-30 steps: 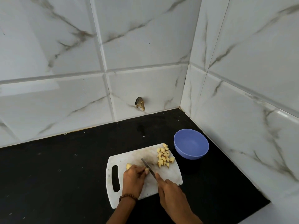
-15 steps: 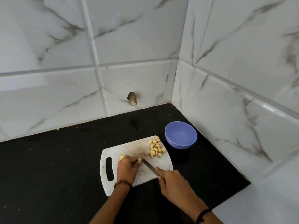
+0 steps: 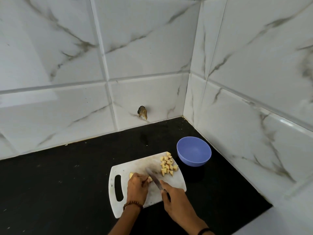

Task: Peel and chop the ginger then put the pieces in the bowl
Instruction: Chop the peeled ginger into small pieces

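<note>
A white cutting board (image 3: pixel 176 182) with a handle slot lies on the black counter. My left hand (image 3: pixel 136 187) presses down a piece of peeled ginger (image 3: pixel 131 175), mostly hidden under the fingers. My right hand (image 3: pixel 174 197) grips a knife (image 3: pixel 153 178) whose blade rests against the ginger just right of my left fingers. A pile of several yellow ginger chunks (image 3: pixel 167 164) sits at the board's far right corner. An empty blue bowl (image 3: pixel 194 150) stands just right of the board.
White marble-patterned tiled walls meet in a corner behind and to the right of the bowl (image 3: pixel 188 99). A small dark hole (image 3: pixel 142 111) shows in the back wall. The black counter (image 3: pixel 59 184) stretches left of the board.
The camera view has shifted slightly. My hands stay in place on the board, and the knife blade has come up against the ginger under my left fingers.
</note>
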{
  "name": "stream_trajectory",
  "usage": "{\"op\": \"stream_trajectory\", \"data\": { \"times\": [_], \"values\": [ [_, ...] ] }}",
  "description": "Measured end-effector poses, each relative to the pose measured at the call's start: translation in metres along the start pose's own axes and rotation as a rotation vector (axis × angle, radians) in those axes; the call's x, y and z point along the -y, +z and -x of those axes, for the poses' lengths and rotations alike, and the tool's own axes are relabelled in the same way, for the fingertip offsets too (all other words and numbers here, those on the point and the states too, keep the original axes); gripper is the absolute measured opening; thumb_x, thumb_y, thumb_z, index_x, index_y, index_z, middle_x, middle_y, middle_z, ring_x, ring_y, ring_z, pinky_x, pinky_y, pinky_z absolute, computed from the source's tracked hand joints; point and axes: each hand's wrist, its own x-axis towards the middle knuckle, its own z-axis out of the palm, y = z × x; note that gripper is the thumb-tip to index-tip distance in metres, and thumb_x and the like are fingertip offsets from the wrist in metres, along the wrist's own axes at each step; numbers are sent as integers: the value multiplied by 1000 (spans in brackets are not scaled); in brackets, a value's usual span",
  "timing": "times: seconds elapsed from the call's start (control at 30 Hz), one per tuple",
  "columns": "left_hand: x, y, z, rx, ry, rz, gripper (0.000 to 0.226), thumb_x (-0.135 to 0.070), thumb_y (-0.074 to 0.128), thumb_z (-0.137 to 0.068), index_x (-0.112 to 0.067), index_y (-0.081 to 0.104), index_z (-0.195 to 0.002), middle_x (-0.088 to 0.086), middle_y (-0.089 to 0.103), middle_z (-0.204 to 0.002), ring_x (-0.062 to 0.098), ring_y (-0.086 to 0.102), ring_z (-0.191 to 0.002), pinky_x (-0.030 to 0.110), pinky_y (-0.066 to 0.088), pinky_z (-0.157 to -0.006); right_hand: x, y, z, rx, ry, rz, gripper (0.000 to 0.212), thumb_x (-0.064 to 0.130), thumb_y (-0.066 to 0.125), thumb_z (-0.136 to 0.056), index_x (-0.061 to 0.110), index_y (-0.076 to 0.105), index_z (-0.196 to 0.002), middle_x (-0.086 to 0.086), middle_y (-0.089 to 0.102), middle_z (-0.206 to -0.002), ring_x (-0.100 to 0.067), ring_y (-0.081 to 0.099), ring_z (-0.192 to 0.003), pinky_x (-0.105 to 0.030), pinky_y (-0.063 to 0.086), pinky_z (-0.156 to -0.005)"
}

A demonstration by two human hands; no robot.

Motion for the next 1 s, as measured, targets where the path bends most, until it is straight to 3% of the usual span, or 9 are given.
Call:
{"op": "stream_trajectory", "data": {
  "times": [0.33, 0.53, 0.77, 1.0],
  "values": [
    [3, 3, -1, -2, -4, -25, 13, -16, 63, -89, -16, 74, -96, -1, 65, -99, 2, 53, -83, 2, 35, -71, 5, 8, -8, -2, -2, 45, 47, 33, 41, -104, 28, 35, -150, 6, 66, -113, -6, 62, -97, -25, 54, -88],
    [2, 3, -1, -11, -7, -11, 12, -15, 64, -89, -14, 74, -94, -1, 63, -97, 6, 56, -84, 9, 40, -77, 5, 10, -11, 12, 28, 114, 49, 31, 41, -104, 32, 30, -152, 2, 65, -113, -8, 62, -98, -28, 55, -86],
    [2, 4, -3, -6, -9, 14, 11, -18, 65, -88, -20, 75, -86, -4, 64, -91, 4, 57, -81, 7, 41, -72, 10, 15, -18, 188, 83, 333, 73, 24, 52, -100, 35, 7, -155, -7, 56, -123, -19, 59, -107, -33, 50, -88],
    [5, 6, -3, -1, -21, 31, 17, -17, 64, -88, -20, 71, -73, -3, 66, -80, 5, 59, -73, 14, 49, -71, 8, 19, -17, 211, 60, 380, 77, 22, 54, -99, 33, 3, -156, -8, 54, -125, -20, 57, -108, -34, 50, -91]
  ]
}}
